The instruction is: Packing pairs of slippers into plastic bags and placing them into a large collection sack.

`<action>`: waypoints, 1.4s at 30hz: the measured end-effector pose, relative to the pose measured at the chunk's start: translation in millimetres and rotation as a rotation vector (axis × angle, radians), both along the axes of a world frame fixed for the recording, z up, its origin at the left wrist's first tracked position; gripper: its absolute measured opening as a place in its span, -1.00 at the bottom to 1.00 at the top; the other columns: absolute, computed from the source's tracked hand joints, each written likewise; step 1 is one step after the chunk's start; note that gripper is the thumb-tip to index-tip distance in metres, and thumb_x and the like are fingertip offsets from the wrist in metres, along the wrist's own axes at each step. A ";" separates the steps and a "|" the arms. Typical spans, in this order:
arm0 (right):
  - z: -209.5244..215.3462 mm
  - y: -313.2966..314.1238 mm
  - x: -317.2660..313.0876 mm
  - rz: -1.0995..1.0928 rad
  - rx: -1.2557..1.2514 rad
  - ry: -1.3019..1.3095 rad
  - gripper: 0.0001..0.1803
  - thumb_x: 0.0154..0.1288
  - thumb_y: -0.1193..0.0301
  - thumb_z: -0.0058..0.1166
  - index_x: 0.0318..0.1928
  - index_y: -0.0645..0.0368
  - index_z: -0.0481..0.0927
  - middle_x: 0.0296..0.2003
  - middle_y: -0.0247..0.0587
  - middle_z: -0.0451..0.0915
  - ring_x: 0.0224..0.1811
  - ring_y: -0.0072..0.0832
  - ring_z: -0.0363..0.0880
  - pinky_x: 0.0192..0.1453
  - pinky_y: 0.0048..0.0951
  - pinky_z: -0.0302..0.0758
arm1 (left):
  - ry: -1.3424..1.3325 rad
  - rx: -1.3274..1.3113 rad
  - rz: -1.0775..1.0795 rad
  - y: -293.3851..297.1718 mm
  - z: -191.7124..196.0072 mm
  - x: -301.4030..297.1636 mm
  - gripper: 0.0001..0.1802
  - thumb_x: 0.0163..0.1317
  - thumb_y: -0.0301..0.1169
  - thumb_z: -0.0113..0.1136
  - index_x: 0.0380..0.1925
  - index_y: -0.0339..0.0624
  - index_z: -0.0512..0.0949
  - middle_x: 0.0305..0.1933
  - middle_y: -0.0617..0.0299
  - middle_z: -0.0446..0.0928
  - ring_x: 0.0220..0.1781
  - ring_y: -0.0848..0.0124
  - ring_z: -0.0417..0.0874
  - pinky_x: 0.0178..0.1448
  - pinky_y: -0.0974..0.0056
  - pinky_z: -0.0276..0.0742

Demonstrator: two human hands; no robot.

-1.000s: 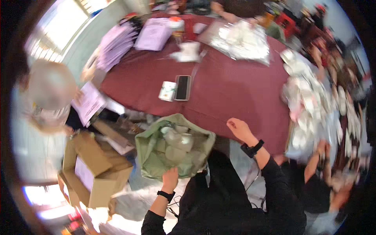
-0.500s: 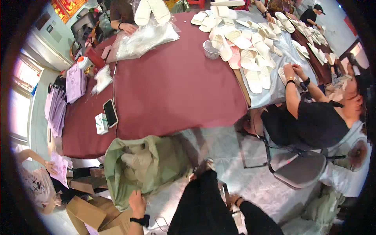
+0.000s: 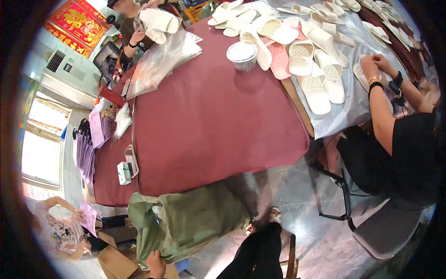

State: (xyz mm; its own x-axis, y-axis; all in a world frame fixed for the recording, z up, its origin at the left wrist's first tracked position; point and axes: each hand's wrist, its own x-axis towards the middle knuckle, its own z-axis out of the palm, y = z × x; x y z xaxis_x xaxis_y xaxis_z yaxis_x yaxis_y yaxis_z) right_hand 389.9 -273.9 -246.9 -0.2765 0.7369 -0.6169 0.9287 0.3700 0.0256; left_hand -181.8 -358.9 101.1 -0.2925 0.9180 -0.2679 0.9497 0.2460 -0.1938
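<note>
My left hand is at the lower edge of the view, its fingers closed on the edge of a large green woven sack. The sack lies on the floor against the front of the table, and its mouth sags so that most of the inside is hidden. My right hand is out of view. My legs in black trousers are to the right of the sack.
A table with a dark red cloth stands ahead, bearing white slippers, a lidded tub and clear plastic bags. Cardboard boxes lie left. Co-workers sit left and right; one across the table holds bagged slippers.
My view has tilted up and turned. The sack's mouth, wide with pale contents showing, has now folded over. My right hand, by my knee before, has left the view.
</note>
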 end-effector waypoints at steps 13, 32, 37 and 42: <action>234.2 251.5 146.9 -0.074 0.360 -0.409 -0.71 0.07 0.30 0.07 -0.16 0.08 0.56 -0.19 -0.18 0.51 0.02 -0.23 0.40 0.07 -0.33 0.38 | 0.061 -0.232 0.274 10.7 -7.9 -18.4 -0.64 0.23 -0.41 -0.15 -0.01 -0.26 0.46 -0.18 -0.11 0.55 -0.17 0.01 0.58 -0.16 0.01 0.50; 448.8 530.3 229.9 -0.136 1.028 -0.490 -0.75 0.06 0.43 -0.04 -0.20 0.20 0.53 -0.13 -0.16 0.48 -0.01 -0.30 0.38 0.09 -0.46 0.36 | 0.233 -0.726 0.323 99.4 -12.8 -46.8 -0.65 0.30 -0.21 -0.14 -0.23 -0.13 0.61 -0.22 0.04 0.62 -0.19 0.11 0.64 -0.23 0.09 0.50; 450.7 539.4 191.0 -0.089 1.197 -0.049 -0.71 0.17 0.51 -0.06 -0.09 0.36 0.48 0.05 0.02 0.43 0.16 -0.14 0.35 0.18 -0.34 0.35 | 0.219 -0.671 0.332 123.5 -9.5 -36.1 -0.65 0.29 -0.21 -0.13 -0.23 -0.13 0.60 -0.24 0.03 0.62 -0.20 0.10 0.63 -0.24 0.08 0.50; 390.4 497.9 219.7 -0.274 1.154 0.173 -0.62 0.18 0.51 -0.02 0.02 0.40 0.41 0.09 0.09 0.38 0.10 -0.09 0.38 0.10 -0.24 0.39 | 0.232 -0.612 0.359 129.6 10.0 -37.3 -0.66 0.29 -0.21 -0.13 -0.24 -0.14 0.59 -0.25 0.02 0.61 -0.22 0.09 0.63 -0.24 0.08 0.49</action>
State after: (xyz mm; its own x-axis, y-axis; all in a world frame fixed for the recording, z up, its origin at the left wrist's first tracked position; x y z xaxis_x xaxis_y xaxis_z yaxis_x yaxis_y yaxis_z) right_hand 609.6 224.0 143.5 -0.0383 0.8786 0.4761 0.9968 0.0003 0.0797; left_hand -219.1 -229.3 111.1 -0.6575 0.4621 -0.5951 0.7492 0.3171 -0.5815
